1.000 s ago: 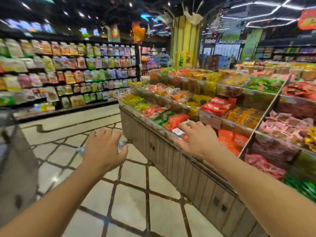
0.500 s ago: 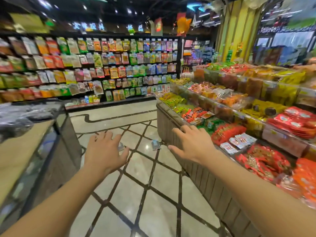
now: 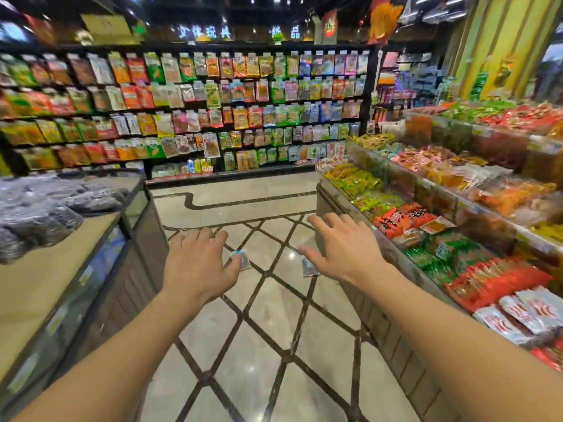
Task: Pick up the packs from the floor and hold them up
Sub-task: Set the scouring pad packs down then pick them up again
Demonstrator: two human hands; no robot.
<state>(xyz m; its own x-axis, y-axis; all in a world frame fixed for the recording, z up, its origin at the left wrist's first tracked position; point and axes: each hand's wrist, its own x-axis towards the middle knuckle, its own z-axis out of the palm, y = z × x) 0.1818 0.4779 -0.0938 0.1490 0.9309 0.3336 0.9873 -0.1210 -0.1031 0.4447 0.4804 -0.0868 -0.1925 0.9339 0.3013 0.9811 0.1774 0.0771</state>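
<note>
Packs on the tiled floor (image 3: 259,345), count two: left pack (image 3: 241,259), partly hidden behind the left hand (image 3: 198,264); right pack (image 3: 309,267), partly hidden behind the right hand (image 3: 342,249). Hands, two: both outstretched palm-down above the packs, fingers spread, holding nothing. Display bins (image 3: 396,239) of snacks, right; counter (image 3: 61,269), left.

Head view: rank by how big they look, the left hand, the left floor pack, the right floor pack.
1. left hand, but nearer the camera, so real size is unsure.
2-3. left floor pack and right floor pack: they look alike, both partly hidden by hands, so no ranking.
</note>
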